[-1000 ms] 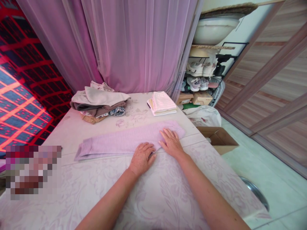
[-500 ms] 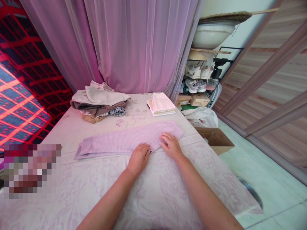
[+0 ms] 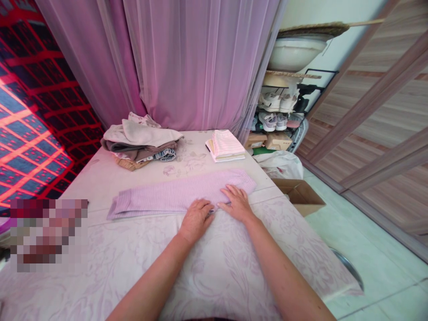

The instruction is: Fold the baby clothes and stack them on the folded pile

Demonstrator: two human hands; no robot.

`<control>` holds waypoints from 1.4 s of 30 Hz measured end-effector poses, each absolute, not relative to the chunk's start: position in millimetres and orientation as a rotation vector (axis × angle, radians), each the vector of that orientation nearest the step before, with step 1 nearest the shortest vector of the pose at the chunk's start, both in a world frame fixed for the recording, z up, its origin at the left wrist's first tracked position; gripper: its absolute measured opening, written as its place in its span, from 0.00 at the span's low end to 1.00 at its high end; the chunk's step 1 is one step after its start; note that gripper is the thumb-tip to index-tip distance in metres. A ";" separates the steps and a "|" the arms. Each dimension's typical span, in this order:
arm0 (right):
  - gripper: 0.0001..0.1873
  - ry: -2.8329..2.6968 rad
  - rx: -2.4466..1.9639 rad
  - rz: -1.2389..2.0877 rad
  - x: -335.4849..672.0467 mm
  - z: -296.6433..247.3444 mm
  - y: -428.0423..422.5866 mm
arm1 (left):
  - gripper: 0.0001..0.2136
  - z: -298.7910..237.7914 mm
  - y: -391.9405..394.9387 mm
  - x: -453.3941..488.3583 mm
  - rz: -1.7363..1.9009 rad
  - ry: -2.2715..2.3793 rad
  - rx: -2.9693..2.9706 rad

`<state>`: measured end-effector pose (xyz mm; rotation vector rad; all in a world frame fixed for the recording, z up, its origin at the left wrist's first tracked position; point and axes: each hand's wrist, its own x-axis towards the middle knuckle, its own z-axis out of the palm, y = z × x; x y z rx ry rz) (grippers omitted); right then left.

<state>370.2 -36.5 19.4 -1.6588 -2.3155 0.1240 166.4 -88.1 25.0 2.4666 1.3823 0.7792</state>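
Note:
A pale purple striped garment (image 3: 167, 194), folded into a long strip, lies across the table (image 3: 207, 263), which has a floral cover. My left hand (image 3: 197, 218) rests on its near edge, right of the middle, with fingers stretched out. Close beside it, my right hand (image 3: 236, 203) lies flat on the garment's right part, fingers spread. Behind the strip at the left, a heap of clothes (image 3: 140, 136) in grey, brown and blue lies over a woven basket (image 3: 130, 164). A small stack of folded clothes (image 3: 227, 146), pink-striped on top, lies at the back right.
Purple curtains (image 3: 187, 67) hang behind the table. To the right stand a shoe rack (image 3: 277, 104), an open cardboard box (image 3: 302, 194) and a white plastic bag (image 3: 281, 165) on the floor. At the far left is a red-and-black checked cloth (image 3: 50, 102).
My right hand has spread its fingers and shifted slightly left on the garment. The left hand stays nearly in place. The view has turned a little.

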 end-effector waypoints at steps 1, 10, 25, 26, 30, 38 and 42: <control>0.29 -2.309 -1.689 0.134 368.4 20.9 -37.0 | 0.11 25.5 -88.2 167.2 0.782 1.399 2.454; 0.18 -2.164 -1.710 0.113 361.2 17.2 -34.2 | 0.06 29.2 -86.4 169.5 0.772 1.421 2.450; 0.12 -2.033 -1.385 -0.002 363.6 13.7 -41.0 | 0.10 16.2 -82.3 159.0 0.976 1.243 2.375; 0.10 -2.062 -1.344 0.022 362.3 16.6 -44.7 | 0.11 15.2 -82.2 159.1 0.985 1.247 2.371; 0.09 -2.208 -1.273 0.074 356.4 23.9 -55.8 | 0.11 15.2 -84.9 161.6 0.955 1.281 2.354; 0.07 -2.260 -1.084 0.129 345.4 26.9 -64.2 | 0.11 37.1 -100.9 131.1 0.701 1.540 2.298; 0.06 -2.318 -1.052 0.192 338.0 27.2 -67.8 | 0.11 39.9 -105.0 74.0 0.685 1.725 2.288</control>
